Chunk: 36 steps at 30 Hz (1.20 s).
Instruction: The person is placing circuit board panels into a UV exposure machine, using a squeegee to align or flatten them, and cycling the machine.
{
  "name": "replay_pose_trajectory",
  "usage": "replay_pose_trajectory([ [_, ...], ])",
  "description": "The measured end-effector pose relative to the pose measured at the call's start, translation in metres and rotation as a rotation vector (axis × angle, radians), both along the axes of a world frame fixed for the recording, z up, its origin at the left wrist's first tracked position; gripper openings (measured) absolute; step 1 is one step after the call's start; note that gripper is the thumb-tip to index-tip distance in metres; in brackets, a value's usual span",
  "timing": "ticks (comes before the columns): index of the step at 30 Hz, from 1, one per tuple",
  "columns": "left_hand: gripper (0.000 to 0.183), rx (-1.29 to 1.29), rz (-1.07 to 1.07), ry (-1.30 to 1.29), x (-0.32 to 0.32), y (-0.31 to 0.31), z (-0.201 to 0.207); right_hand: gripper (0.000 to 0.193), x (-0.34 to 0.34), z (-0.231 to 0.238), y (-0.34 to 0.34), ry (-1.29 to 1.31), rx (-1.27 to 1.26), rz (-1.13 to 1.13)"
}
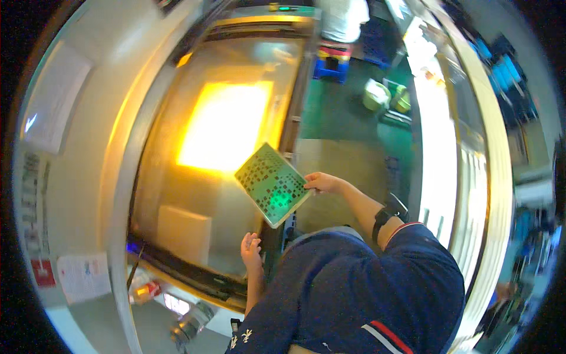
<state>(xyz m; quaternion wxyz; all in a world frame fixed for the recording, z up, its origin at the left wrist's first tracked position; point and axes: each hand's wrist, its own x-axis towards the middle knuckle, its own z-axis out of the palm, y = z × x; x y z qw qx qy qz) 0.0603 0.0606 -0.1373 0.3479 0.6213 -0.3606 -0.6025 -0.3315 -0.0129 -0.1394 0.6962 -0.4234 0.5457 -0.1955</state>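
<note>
The right hand (321, 182) pinches the green perforated panel (273, 184) by its right edge, tilted in the air beside the glowing machine window (227, 127), not yet set down, while the left hand (250, 248) hangs open and empty near the window's lower frame.

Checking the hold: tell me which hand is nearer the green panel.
Right. The right hand pinches the right edge of the green panel, so it touches it. The left hand hangs open below the panel, apart from it, near the machine window's frame.
</note>
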Motion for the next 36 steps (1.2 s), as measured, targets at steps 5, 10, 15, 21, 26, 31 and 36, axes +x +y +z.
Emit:
replay_pose_trajectory([
  [5,0.045,-0.013,-0.203,0.056,-0.053,-0.013,-0.002,0.032,-0.078,0.053,0.122,0.077,-0.188,-0.896],
  [10,0.044,-0.059,-0.487,-0.017,-0.131,-0.021,0.008,0.031,-0.131,0.082,0.275,0.017,-0.325,-1.574],
  [15,0.045,-0.171,-0.875,-0.151,-0.223,-0.009,0.007,0.030,-0.144,0.025,0.405,-0.270,-0.390,-2.089],
  [21,0.047,-0.175,-1.188,-0.147,-0.272,0.044,0.013,0.042,-0.188,0.014,0.488,-0.320,-0.437,-2.492],
  [26,0.048,-0.117,-1.295,-0.364,-0.217,0.066,-0.006,0.055,-0.172,0.012,0.486,0.102,0.007,-1.424],
  [31,0.043,0.213,-0.798,-0.247,-0.123,0.107,-0.030,0.043,-0.119,-0.057,0.509,0.684,0.221,-0.394],
  [36,0.038,0.098,-0.606,-0.171,0.070,0.218,-0.164,0.036,-0.091,-0.151,0.552,0.248,0.465,-0.355],
])
